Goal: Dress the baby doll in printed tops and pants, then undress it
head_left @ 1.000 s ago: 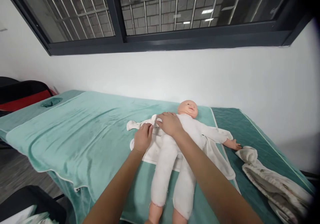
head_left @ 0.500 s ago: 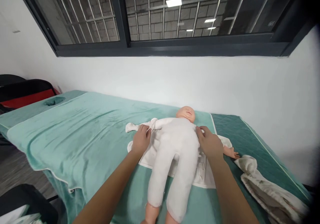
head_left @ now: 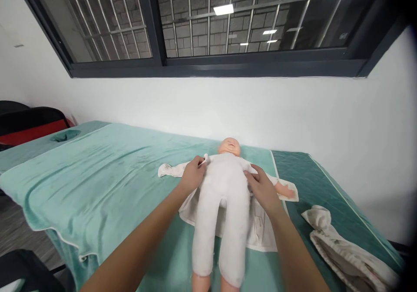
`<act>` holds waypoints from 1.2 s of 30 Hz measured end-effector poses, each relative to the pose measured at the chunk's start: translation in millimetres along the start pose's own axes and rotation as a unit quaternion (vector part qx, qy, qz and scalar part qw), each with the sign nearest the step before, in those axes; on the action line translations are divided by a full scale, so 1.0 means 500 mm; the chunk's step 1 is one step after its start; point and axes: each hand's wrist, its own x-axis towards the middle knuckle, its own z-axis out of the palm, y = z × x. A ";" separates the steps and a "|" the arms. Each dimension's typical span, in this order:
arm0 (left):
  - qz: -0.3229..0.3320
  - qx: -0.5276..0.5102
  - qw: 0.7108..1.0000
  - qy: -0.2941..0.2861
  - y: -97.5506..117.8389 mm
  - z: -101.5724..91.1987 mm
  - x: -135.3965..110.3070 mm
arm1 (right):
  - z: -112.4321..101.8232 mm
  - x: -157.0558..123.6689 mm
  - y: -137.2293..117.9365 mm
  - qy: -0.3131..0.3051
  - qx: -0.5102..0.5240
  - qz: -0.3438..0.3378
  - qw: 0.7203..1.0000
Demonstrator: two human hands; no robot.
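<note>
A baby doll with a soft white body lies on its back on a teal towel, head toward the wall. Under it lies an opened white garment, one sleeve stretched out to the left. My left hand is closed, pinching the garment's edge at the doll's left-side shoulder. My right hand rests against the doll's other side with fingers curled on the garment there. The doll's bare hand sticks out to the right.
The teal towel covers a long massage table along a white wall under a barred window. A crumpled pale cloth lies at the right end on a darker green cover. Dark chairs stand at the far left.
My right hand moved from the doll's left shoulder across to its right side. My left hand shifted up to the shoulder and pinched the garment. The doll's body now lies uncovered.
</note>
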 end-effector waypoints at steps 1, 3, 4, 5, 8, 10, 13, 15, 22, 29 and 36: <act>-0.003 -0.006 1.000 0.003 0.005 0.003 0.005 | 0.007 0.003 0.003 -0.006 0.037 -0.002 0.999; -0.010 -0.019 1.000 0.009 0.014 0.008 0.014 | 0.020 0.006 0.010 -0.022 0.085 -0.015 0.996; -0.011 -0.028 1.000 0.008 0.019 0.010 0.017 | 0.024 0.006 0.013 -0.029 0.095 -0.025 0.995; -0.007 -0.039 0.999 0.005 0.024 0.012 0.018 | 0.028 0.006 0.016 -0.035 0.097 -0.034 0.994; 0.027 -0.050 0.998 -0.025 0.041 0.010 0.012 | 0.031 0.003 0.020 -0.053 0.078 -0.053 0.994; 0.056 -0.007 0.997 -0.045 0.056 0.003 -0.002 | 0.029 0.002 0.021 -0.067 0.063 -0.061 0.994; 0.090 0.094 0.989 -0.065 0.096 -0.015 -0.044 | 0.029 0.001 0.022 -0.067 0.059 -0.068 0.994; 0.113 0.125 0.981 -0.093 0.135 -0.031 -0.090 | 0.033 0.001 0.024 -0.054 0.061 -0.066 0.994; 0.135 0.033 0.981 -0.139 0.160 -0.071 -0.239 | 0.039 0.001 0.025 -0.040 0.059 -0.068 0.995; 0.146 0.210 0.967 -0.004 0.029 -0.033 -0.266 | 0.039 0.002 0.026 -0.043 0.051 -0.066 0.996; 0.229 0.241 0.936 -0.117 0.069 -0.020 -0.279 | 0.037 0.004 0.031 -0.056 0.056 -0.069 0.994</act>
